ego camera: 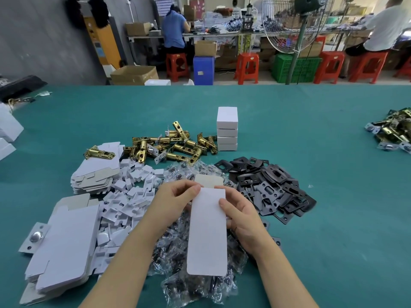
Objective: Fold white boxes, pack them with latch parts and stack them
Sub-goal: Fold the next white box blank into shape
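A white box [208, 230], long and narrow with its grey-brown end flap sticking up at the far end, is being held above the near middle of the green table [333, 174], over a heap of clear plastic bags [178, 274] holding dark small parts. The left hand [178, 194] is gripping the box's far left corner with curled fingers, and the right hand [240, 214] is clasping its right edge, thumb lying on the white top face. A stack of four closed white boxes [227, 130] is standing upright further back near the table's middle. Just left of that stack, a pile of brass latch bolts [173, 145] is lying loose. Black strike plates [271, 185] are spreading in a heap to the right of the hands. To the left, flat unfolded box blanks [66, 241] are sitting in two piles, one brass latch resting on the far pile, with small white card inserts [131, 196] scattered between them and the bags. Another heap of latches [393, 132] is lying at the table's far right edge.
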Demonstrator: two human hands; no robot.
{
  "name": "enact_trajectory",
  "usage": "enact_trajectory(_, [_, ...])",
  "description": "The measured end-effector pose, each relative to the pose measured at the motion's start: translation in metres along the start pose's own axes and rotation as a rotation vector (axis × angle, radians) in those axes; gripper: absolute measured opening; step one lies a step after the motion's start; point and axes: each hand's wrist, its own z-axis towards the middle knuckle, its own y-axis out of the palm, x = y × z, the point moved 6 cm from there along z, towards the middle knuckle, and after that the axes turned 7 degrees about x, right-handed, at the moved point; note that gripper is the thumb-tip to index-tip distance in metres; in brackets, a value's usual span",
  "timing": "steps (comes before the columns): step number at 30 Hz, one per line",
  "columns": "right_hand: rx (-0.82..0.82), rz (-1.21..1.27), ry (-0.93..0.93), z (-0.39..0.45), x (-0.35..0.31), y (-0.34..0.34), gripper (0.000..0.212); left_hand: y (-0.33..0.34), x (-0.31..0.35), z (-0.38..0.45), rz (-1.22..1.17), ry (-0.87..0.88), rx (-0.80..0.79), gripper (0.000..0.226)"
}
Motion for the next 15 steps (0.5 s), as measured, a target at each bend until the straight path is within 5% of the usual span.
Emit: enact_trajectory(15, [0.131, 0.046, -0.05, 0.0027, -0.0034, -0.0057, 0.036, 0.0023, -0.0056, -0.0018, 0.024, 0.071, 0.088, 0.023])
